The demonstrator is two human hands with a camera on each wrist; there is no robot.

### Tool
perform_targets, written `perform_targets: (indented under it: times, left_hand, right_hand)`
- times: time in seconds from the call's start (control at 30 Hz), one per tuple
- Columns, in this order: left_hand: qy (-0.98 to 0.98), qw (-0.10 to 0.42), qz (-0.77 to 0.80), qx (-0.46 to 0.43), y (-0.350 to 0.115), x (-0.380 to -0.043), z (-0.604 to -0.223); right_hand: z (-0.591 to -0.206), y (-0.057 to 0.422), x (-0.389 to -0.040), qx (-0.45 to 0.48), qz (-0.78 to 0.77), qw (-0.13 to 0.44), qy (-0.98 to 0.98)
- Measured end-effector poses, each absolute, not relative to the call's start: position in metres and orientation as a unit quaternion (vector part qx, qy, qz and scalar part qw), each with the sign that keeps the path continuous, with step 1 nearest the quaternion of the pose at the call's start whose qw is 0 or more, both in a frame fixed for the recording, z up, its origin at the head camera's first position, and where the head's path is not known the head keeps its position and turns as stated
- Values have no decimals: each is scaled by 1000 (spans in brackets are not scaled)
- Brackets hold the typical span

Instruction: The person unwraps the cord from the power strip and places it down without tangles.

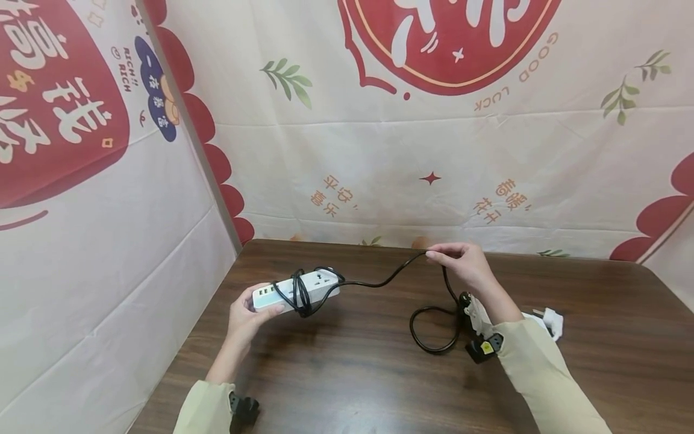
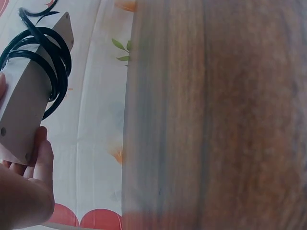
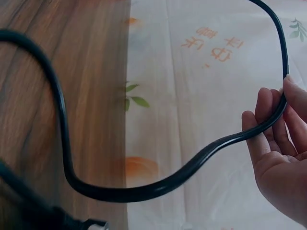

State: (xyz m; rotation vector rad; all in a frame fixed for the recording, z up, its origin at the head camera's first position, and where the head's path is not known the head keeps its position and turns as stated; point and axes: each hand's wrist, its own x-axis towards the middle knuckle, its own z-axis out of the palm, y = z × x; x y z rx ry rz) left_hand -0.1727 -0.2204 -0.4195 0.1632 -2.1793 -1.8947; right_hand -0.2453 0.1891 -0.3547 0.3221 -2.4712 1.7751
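A white power strip (image 1: pixel 320 281) with sockets and USB ports is gripped at its left end by my left hand (image 1: pixel 245 316), raised over the table. Several turns of its black cord (image 1: pixel 374 285) are wound round the strip's middle. From there the cord runs right to my right hand (image 1: pixel 465 263), which pinches it between thumb and fingers. Beyond the pinch it drops into a loose loop near my right wrist. In the left wrist view the left hand (image 2: pixel 36 184) holds the strip (image 2: pixel 29 96) by its end. The right wrist view shows the cord (image 3: pixel 158 187) passing through the right fingers.
A brown wooden table (image 1: pixel 347 374) lies beneath both hands. Partly behind the right forearm is a white plug (image 1: pixel 553 323). Printed cloth walls (image 1: pixel 379 150) stand at the table's back and left side. Small black devices are strapped to both wrists.
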Motion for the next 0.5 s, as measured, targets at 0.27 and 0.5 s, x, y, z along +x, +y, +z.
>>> perform_targets:
  times: [0.27,0.5]
  left_hand:
    - [-749,117,-650,58,-221,-173,-419]
    - [-747,118,-651,63,-221,-172,-417]
  right_hand:
    - [-366,196,-246,101,554,27,-826]
    - [-372,200,-247,91,518,23,-850]
